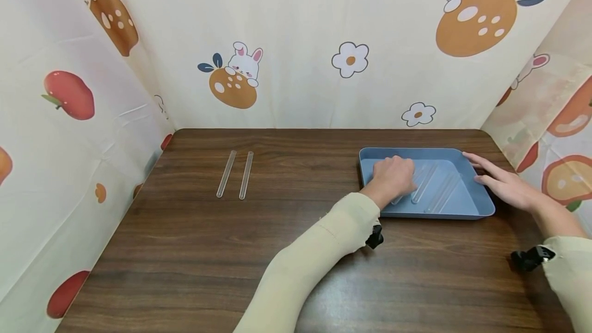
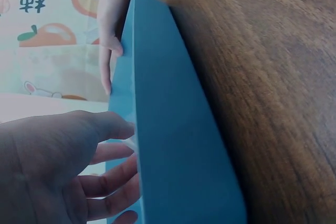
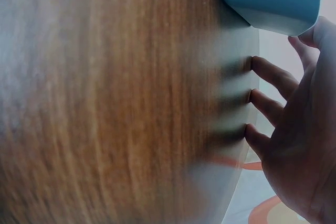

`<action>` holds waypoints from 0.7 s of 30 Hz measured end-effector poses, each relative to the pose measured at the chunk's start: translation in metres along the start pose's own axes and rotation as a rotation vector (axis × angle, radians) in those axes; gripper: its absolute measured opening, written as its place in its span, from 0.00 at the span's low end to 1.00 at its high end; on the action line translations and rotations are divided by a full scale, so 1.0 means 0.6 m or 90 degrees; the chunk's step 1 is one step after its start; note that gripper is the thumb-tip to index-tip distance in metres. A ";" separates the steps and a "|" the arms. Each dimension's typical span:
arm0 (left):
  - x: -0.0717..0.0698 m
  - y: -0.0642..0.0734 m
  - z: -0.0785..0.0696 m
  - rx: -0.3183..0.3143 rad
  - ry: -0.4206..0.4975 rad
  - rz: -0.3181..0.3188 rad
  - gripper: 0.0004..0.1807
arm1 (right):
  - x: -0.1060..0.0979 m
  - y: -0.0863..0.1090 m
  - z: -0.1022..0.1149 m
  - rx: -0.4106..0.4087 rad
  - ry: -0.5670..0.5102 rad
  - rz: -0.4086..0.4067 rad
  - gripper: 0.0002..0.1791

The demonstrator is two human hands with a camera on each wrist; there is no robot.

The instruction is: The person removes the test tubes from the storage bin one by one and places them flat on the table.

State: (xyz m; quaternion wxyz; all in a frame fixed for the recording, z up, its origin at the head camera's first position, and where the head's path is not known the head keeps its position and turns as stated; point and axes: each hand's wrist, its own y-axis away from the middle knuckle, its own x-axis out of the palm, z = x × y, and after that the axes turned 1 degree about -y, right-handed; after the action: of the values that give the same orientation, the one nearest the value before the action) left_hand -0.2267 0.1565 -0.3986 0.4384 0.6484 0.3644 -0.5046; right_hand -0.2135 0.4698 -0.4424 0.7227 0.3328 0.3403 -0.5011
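A shallow blue tray [image 1: 476, 199] lies at the table's right side with several clear test tubes [image 1: 424, 184] in it. My left hand [image 1: 393, 176] reaches over its near wall into the left part. In the left wrist view, the thumb and forefinger of that left hand [image 2: 68, 161] come together on a clear tube [image 2: 129, 141], mostly hidden by the tray wall. My right hand [image 1: 506, 184] touches the tray's right rim with extended fingers. In the right wrist view, the other fingertips of the right hand [image 3: 294, 114] meet the tabletop beside the tray.
Two more clear test tubes [image 1: 236, 174] lie side by side on the left of the brown wooden table [image 1: 185, 251]. Printed fabric [image 1: 300, 24] stands behind the table and along both sides. The right-hand fabric is close to my right hand.
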 end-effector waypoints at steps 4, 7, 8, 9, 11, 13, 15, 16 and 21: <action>-0.007 0.003 0.000 -0.001 -0.001 -0.006 0.25 | 0.000 0.000 0.000 0.001 -0.001 0.003 0.39; -0.010 0.004 0.001 0.002 -0.001 -0.008 0.27 | 0.000 0.000 0.000 0.002 -0.001 0.001 0.39; -0.011 0.004 0.002 0.002 0.001 -0.008 0.27 | 0.001 0.000 0.000 0.002 0.000 0.000 0.39; -0.013 0.005 0.003 0.002 0.002 -0.007 0.28 | 0.001 0.000 0.000 0.002 0.001 -0.001 0.39; -0.014 0.005 0.005 0.002 0.004 -0.003 0.27 | 0.001 0.000 0.000 0.003 0.001 -0.002 0.39; -0.017 0.009 0.008 0.004 0.006 -0.002 0.25 | 0.002 -0.001 0.000 0.003 0.003 -0.003 0.39; -0.021 0.012 0.013 0.011 0.009 -0.006 0.24 | 0.002 0.000 0.000 0.003 0.003 -0.004 0.39; -0.023 0.014 0.017 0.016 0.010 -0.008 0.23 | 0.002 0.000 0.000 0.003 0.004 -0.004 0.39; -0.028 0.018 0.035 0.034 0.026 -0.019 0.27 | 0.001 0.000 -0.001 0.001 0.002 -0.004 0.39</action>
State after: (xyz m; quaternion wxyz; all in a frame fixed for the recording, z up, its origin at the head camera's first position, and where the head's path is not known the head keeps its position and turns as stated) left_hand -0.2273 0.1328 -0.3823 0.4058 0.6645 0.3690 -0.5075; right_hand -0.2131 0.4700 -0.4433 0.7203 0.3328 0.3423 -0.5032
